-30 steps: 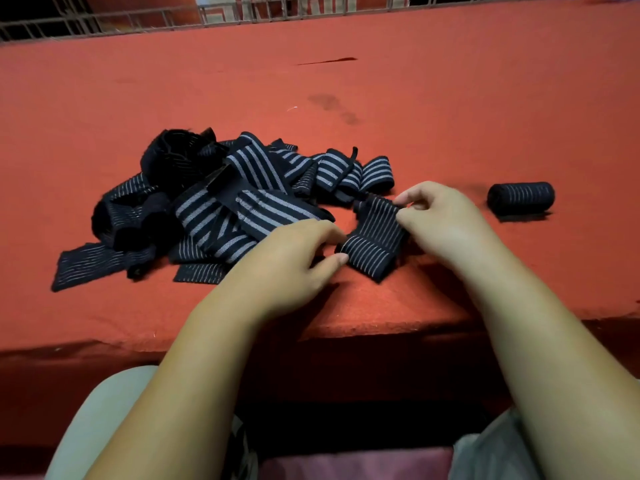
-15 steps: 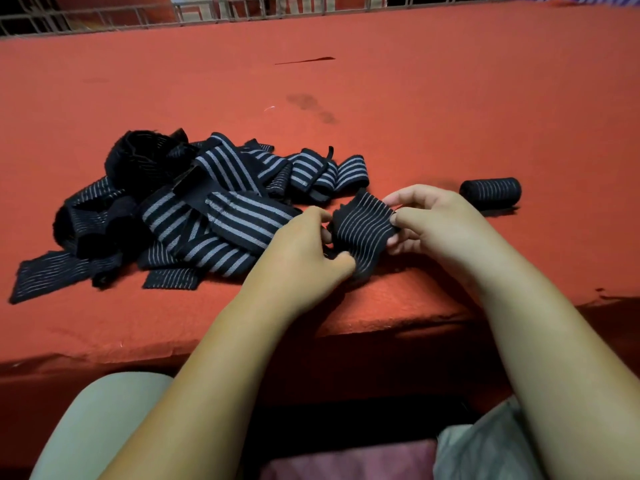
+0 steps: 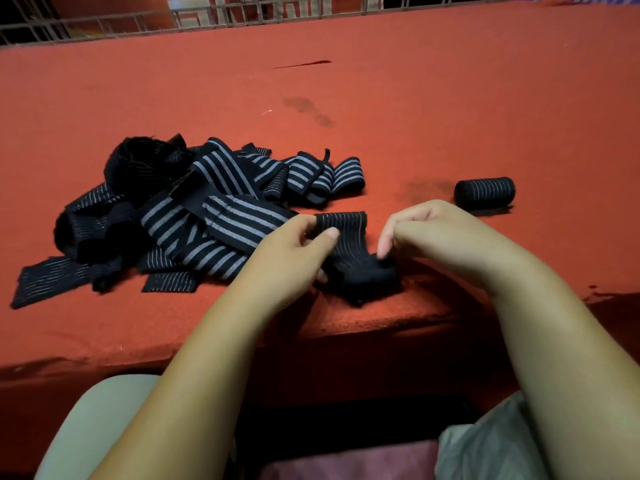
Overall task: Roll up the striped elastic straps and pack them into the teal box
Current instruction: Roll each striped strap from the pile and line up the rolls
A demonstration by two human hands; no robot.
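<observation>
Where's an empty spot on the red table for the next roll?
Bare red cloth lies right of the rolled strap, and along the back between the pile of straps and the railing. Crowded: left, the pile; front middle, the left hand and right hand holding a loose strap.

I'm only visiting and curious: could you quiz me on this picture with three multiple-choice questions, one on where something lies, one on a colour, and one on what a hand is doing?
1. Where is the finished roll?
A. in a box
B. on the cloth, by the right hand
C. on the lap

2. What colour is the cloth?
A. red
B. green
C. white

3. What is the left hand doing?
A. lying flat
B. holding the roll
C. pinching a strap

Answers:
1 B: the roll lies alone just past the right hand.
2 A: the whole cover is red.
3 C: thumb and finger close on the strap's edge.
</observation>
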